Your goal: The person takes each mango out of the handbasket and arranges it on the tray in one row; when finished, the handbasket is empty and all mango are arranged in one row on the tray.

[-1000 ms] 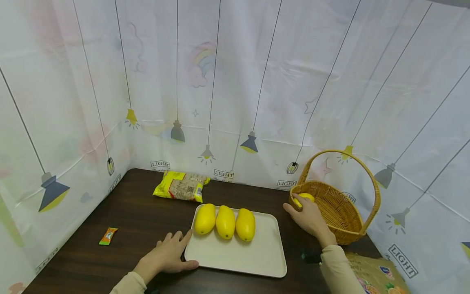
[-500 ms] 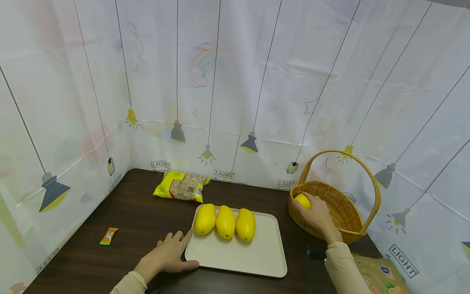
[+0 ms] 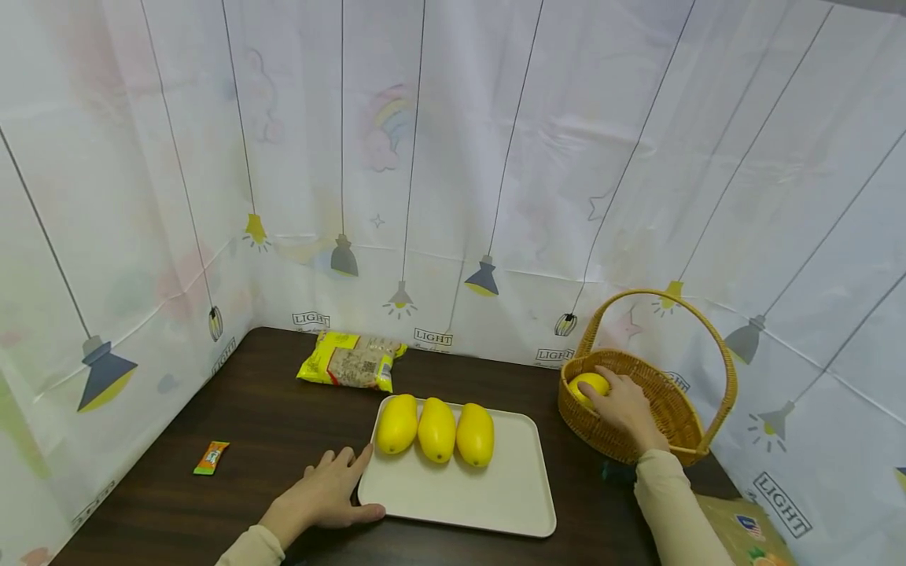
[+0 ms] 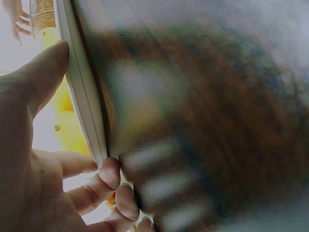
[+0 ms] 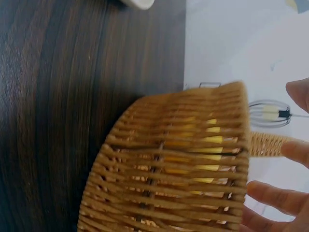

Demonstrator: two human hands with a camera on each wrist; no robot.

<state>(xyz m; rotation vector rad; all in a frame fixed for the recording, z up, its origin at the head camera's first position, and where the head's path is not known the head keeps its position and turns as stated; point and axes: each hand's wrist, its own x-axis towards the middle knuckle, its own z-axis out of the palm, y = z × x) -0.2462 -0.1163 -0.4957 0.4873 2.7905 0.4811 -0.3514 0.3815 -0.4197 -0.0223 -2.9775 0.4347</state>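
Three yellow mangoes (image 3: 436,430) lie side by side along the back of a cream tray (image 3: 460,499). My left hand (image 3: 322,491) rests at the tray's left corner, thumb on the near edge and spread fingers along the side; the left wrist view shows these fingers (image 4: 89,191) against the rim. At the right stands a wicker basket (image 3: 665,413) with a tall handle. Another yellow mango (image 3: 586,387) sits inside its left end, also seen through the weave in the right wrist view. My right hand (image 3: 626,409) is over the basket beside this mango, thumb and fingers apart.
A yellow snack bag (image 3: 350,360) lies at the back of the dark table (image 3: 283,424). A small orange and green packet (image 3: 211,457) is at the left. One brown printed bag (image 3: 750,531) lies front right. Printed curtains (image 3: 453,173) border the table behind and beside.
My right hand has moved right and inward over the basket. The mango it held at the basket's left rim now sits inside, with the fingers parted from it. The left hand has stayed put.
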